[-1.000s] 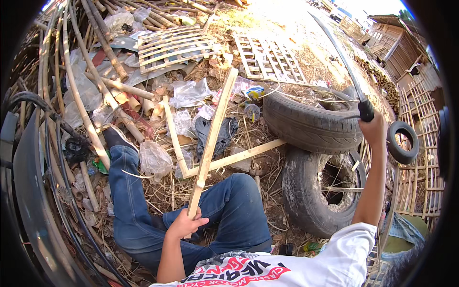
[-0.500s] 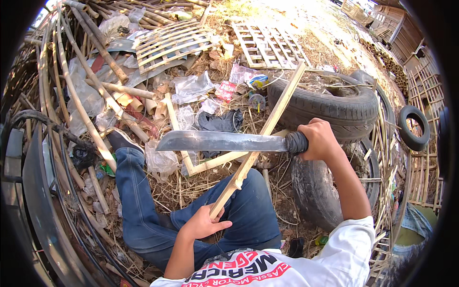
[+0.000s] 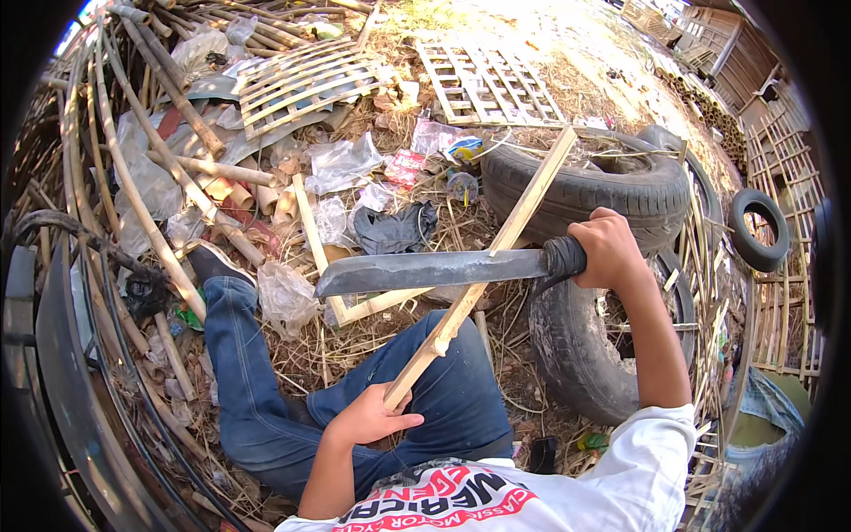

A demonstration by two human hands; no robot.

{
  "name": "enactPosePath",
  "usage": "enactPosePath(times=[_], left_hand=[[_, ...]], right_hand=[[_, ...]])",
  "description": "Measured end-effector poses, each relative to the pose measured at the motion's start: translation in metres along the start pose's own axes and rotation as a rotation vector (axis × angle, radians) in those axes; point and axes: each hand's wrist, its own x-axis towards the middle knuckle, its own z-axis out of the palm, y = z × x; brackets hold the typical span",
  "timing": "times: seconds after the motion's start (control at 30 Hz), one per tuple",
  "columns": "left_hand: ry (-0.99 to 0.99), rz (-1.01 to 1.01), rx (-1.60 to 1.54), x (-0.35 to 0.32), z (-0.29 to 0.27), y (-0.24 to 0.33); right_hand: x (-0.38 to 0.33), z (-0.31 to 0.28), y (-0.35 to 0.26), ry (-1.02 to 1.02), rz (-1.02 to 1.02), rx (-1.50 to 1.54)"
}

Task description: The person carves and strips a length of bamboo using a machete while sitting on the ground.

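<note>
My left hand (image 3: 368, 415) grips the lower end of a long split bamboo strip (image 3: 496, 253), which slants up and to the right toward a tyre. My right hand (image 3: 610, 250) is closed around the black handle of a large machete (image 3: 425, 269). The blade lies level, pointing left, and crosses over the strip near its middle. I sit on the ground in blue jeans (image 3: 266, 390), left leg stretched out, with the strip rising above my lap.
Two stacked car tyres (image 3: 576, 191) lie to my right, with a smaller tyre (image 3: 760, 232) further right. Bamboo lattice panels (image 3: 301, 80) and poles (image 3: 133, 177) lie ahead among plastic bags and dry straw. A bamboo fence stands at the right.
My right hand swung the machete down from high on the right until it lay level across the strip. The strip's top end tilted to the right, onto the tyre.
</note>
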Motion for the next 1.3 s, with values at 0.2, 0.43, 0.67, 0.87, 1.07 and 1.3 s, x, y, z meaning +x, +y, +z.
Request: enactPosePath(times=[0.2,0.43,0.67,0.87,1.07,1.3], left_hand=[[-0.096,-0.096,-0.287,0.003,0.0,-0.006],[-0.061,-0.023,-0.086,0.013,0.012,-0.01],[0.249,0.015,0.216,0.014,0.012,0.003],[0.805,0.043,0.798,0.018,0.001,-0.042],[1.066,0.162,0.875,0.008,-0.006,-0.073],[1.09,0.274,0.969,0.018,-0.014,-0.068]], right_hand=[[0.003,-0.003,-0.046,-0.043,0.078,-0.071],[-0.009,0.011,-0.074,-0.196,-0.072,0.008],[-0.007,0.01,-0.058,-0.017,-0.058,0.039],[-0.039,0.009,0.005,0.345,0.297,-0.101],[-0.09,0.032,0.03,0.428,0.763,0.011],[-0.109,0.067,-0.033,0.435,0.88,0.404]])
